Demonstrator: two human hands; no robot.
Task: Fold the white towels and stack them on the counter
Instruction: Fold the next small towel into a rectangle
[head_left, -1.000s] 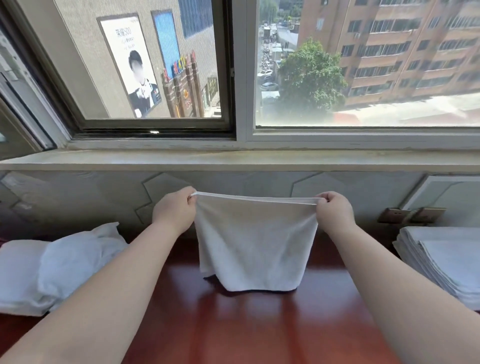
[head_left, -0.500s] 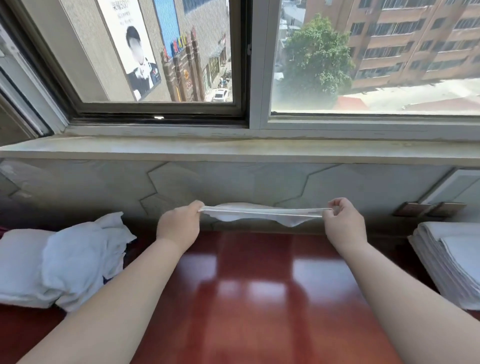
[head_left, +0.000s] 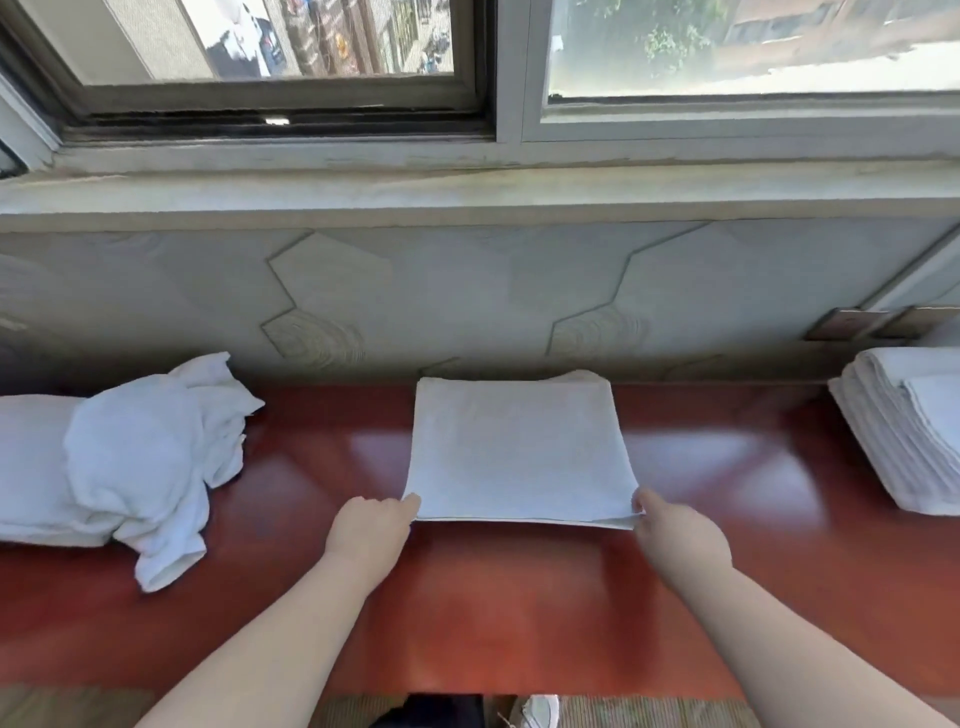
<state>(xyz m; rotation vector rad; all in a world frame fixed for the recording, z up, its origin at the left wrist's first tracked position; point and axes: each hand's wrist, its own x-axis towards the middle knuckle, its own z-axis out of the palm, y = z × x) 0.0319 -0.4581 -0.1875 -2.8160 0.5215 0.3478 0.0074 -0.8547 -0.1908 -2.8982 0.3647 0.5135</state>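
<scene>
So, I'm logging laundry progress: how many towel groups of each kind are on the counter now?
Flat towel, near corners pinched by left hand and right hand: 1
Crumpled unfolded heap: 1
Folded stack: 1
Total: 3 groups; towels inside the heap and stack cannot be counted.

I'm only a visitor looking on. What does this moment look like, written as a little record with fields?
surface: glossy red-brown counter below a window
in work: white towel, lying flat on the counter, near edge showing layers
left hand: pinches the towel's near left corner
right hand: pinches the towel's near right corner
to the left: loose pile of crumpled white towels
to the right: stack of folded white towels
stage: this towel is not yet on the stack
</scene>
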